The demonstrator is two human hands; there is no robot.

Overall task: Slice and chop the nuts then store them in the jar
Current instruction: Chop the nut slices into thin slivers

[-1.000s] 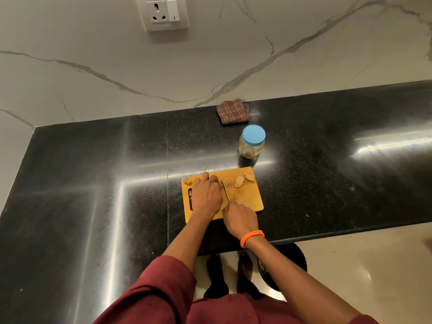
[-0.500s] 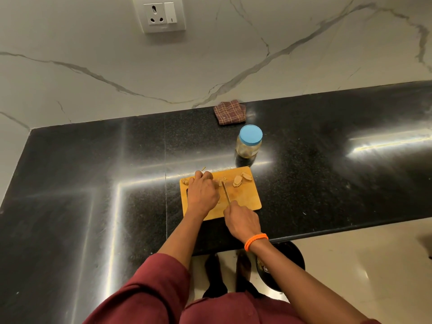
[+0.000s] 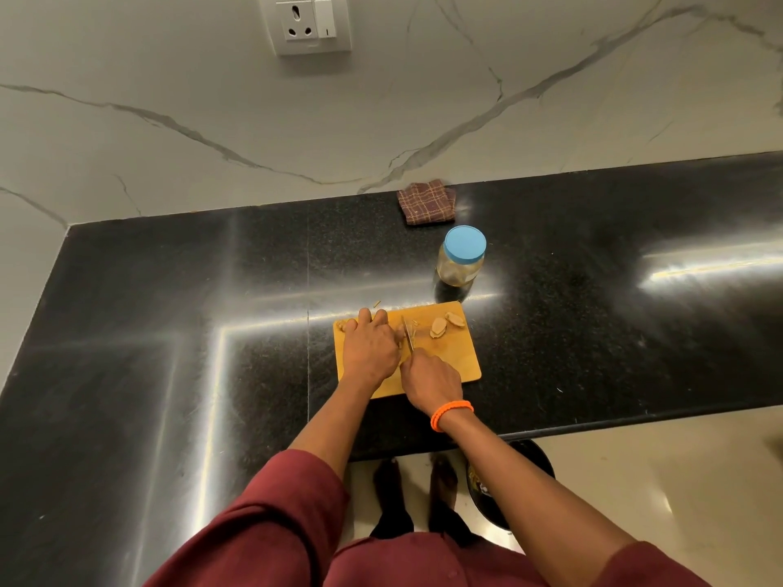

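My right hand [image 3: 432,377] gripped the knife [image 3: 408,334]; my left hand [image 3: 370,347] pinned a nut on the board [image 3: 455,362] (jar [image 3: 461,258] just behind, lid on). Those knuckles sat against the blade; one slip could have cut them.

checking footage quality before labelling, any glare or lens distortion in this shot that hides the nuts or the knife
Head view: strong white glare streaks cross the black countertop, one running just behind the cutting board; wide-angle bending curves the counter edge. The knife blade is thin but readable, the nuts small and soft yet visible. The left hand covers whatever it holds.
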